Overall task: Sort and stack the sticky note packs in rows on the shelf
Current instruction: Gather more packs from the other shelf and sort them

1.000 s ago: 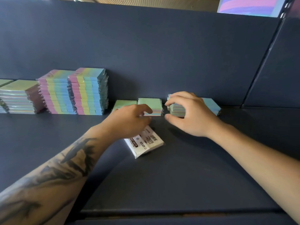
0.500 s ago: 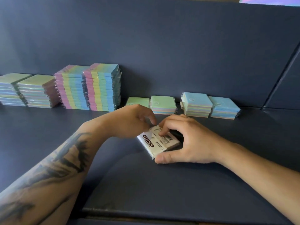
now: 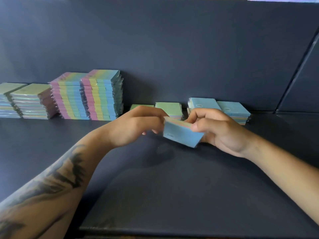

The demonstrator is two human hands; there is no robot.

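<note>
A blue-topped sticky note pack (image 3: 181,134) is lifted off the dark shelf (image 3: 172,195), tilted with its blue face toward me. My right hand (image 3: 217,130) grips its right side, thumb on the blue face. My left hand (image 3: 138,125) holds the pack's left edge with curled fingers. Behind the hands, against the back wall, lie two low green-topped packs (image 3: 168,108) and two short blue-topped stacks (image 3: 231,109). Further left stand two tall rainbow-striped stacks (image 3: 101,95) and two lower green-topped stacks (image 3: 29,100).
The shelf's dark back wall (image 3: 172,49) rises right behind the rows. A side panel (image 3: 302,87) closes the shelf at the right. The shelf's front edge (image 3: 172,230) runs along the bottom.
The pack lay label side up on the shelf under both hands. It has now been lifted and turned over, so the blue face shows. Both hands rose with it.
</note>
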